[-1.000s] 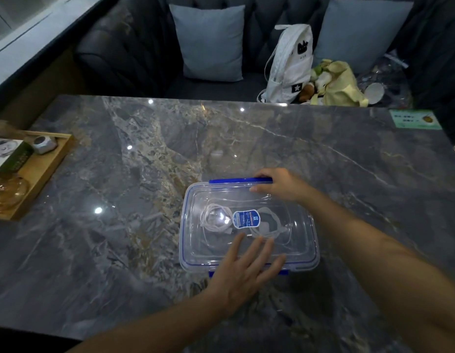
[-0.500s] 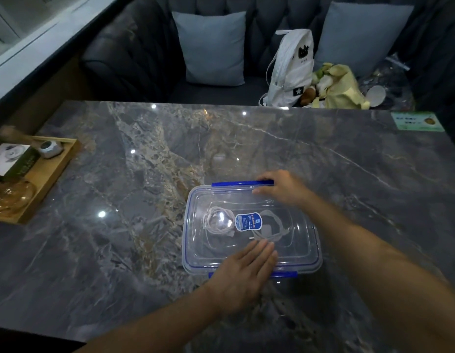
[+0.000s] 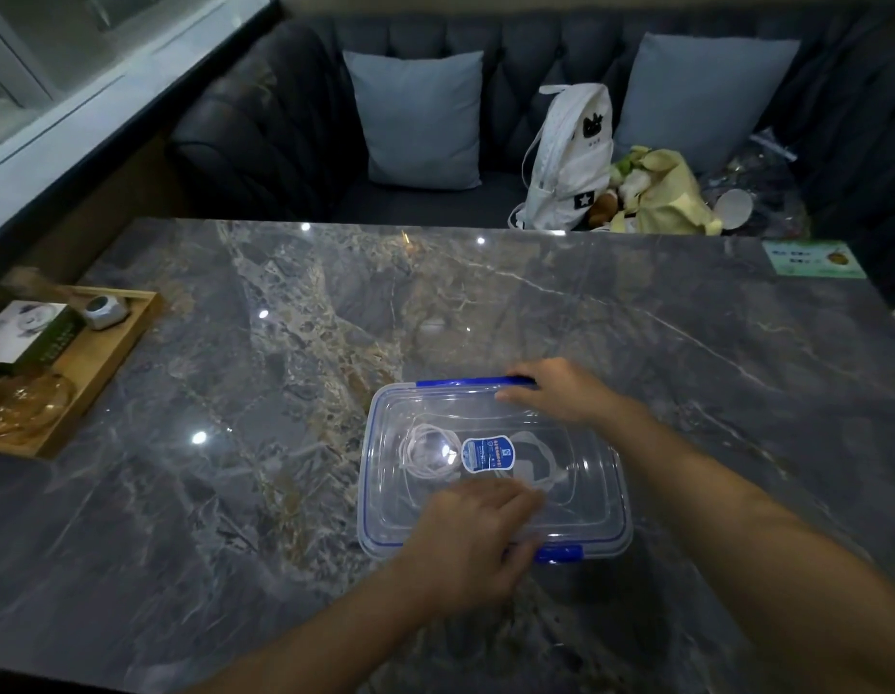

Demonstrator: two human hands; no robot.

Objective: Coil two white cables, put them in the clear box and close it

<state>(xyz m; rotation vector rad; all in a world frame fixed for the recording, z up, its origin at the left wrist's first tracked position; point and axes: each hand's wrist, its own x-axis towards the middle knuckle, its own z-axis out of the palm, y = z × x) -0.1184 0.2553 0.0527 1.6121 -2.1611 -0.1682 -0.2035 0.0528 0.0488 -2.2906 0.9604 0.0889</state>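
While the right hand [image 3: 560, 395] stays at the far rim of the box [image 3: 370, 518], fingers laid straight and together along the far clasp [image 3: 460, 382], the left hand [image 3: 473, 540] has changed. A second ago it lay spread flat on the lid [image 3: 585, 493]; now its fingers are drawn together and bent over the near rim, just beside the near clasp [image 3: 560, 553]. Blur hides whether it pinches that clasp or only presses. Both cables [image 3: 428, 450] lie coiled inside the box, which sits lidded on the table [image 3: 235, 393]. I judge that only the clasps are left to snap down. The lid's blue label [image 3: 487, 454] has writing too small to read, as does the green card [image 3: 813, 260] at the far right corner.
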